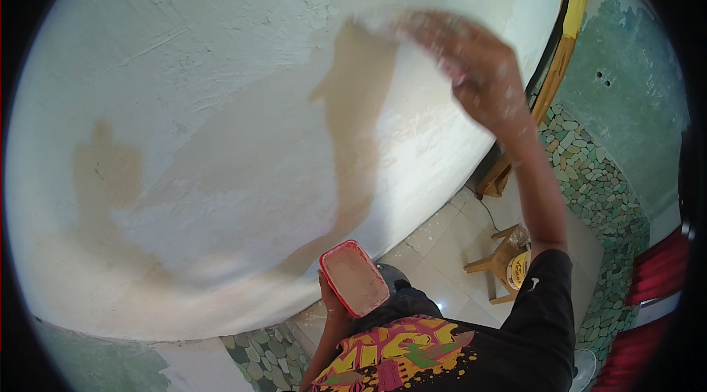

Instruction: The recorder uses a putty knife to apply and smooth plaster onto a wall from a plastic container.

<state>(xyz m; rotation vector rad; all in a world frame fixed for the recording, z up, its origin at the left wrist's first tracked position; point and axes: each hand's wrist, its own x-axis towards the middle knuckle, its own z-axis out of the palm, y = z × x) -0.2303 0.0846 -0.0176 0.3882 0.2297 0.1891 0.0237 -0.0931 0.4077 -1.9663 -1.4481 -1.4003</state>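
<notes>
Red tray (354,278) of pale plaster sits low and near you, centre of view, tilted, open face up. Your left hand (329,302) grips it from below at its near-left edge, fingers wrapped on the rim. Your right hand (471,68) is far up and to the right, well apart from the tray, pressed to the white wall (184,97); it's motion-blurred, so I can't tell whether it's clenched on a tool or flat. Wet tan patches (353,112) spread on the wall left of and below that hand. Wooden stool (501,259) with a bucket (520,268) stands on the tiled floor (442,245), right of the tray.
</notes>
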